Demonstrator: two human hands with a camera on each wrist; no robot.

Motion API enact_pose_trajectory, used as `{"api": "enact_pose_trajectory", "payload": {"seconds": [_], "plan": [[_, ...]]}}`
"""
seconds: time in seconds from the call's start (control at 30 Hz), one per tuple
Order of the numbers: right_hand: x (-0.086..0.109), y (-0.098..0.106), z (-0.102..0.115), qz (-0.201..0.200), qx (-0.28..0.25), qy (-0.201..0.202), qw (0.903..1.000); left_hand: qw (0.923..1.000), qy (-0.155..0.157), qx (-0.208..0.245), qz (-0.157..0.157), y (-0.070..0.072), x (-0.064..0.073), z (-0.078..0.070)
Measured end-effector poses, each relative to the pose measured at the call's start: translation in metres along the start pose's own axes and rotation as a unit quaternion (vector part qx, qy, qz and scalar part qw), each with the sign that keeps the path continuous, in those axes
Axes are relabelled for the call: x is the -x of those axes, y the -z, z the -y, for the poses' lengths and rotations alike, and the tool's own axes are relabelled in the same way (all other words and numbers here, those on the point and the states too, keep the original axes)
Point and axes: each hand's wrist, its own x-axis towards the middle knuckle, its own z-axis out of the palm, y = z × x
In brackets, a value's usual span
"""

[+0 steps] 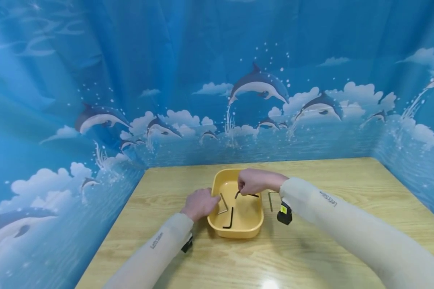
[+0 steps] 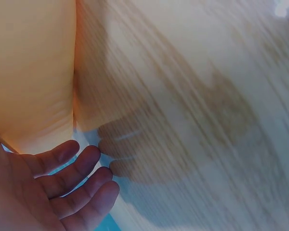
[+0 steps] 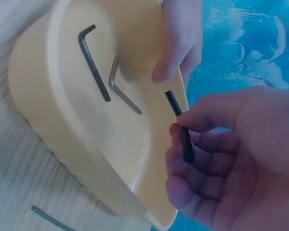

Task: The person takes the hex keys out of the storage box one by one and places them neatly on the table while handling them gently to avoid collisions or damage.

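Note:
A yellow plastic basin stands on the table. My right hand pinches a black hex key between thumb and fingers, over the far right part of the basin. At the basin's left rim, my left hand grips the edge, its thumb over the inner side. Its other fingers lie along the outside wall, loosely bent. Inside the basin lie a brassy hex key near the left thumb and a black hex key toward the near end.
Another brassy hex key lies on the wooden table, just right of the basin and partly behind the right sleeve. A blue curtain with dolphins rises along the table's back and sides.

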Motion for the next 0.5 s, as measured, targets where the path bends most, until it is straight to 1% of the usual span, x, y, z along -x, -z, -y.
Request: {"api": "enact_pose_trajectory", "payload": {"seconds": [0.07,0.23,0.5], "plan": [[0.003,0.001,-0.003,-0.004,-0.009,0.007,0.9999,1.0,0.003,0.002,0.001,0.0,0.0,0.001],[0.015,0.002,-0.012,-0.017,-0.04,0.004,0.999,1.0,0.0,0.003,0.004,-0.001,0.0,0.001],[0.039,0.006,-0.027,-0.016,-0.082,-0.017,0.9964,1.0,-0.003,0.002,0.001,0.001,-0.001,0.002]]}}
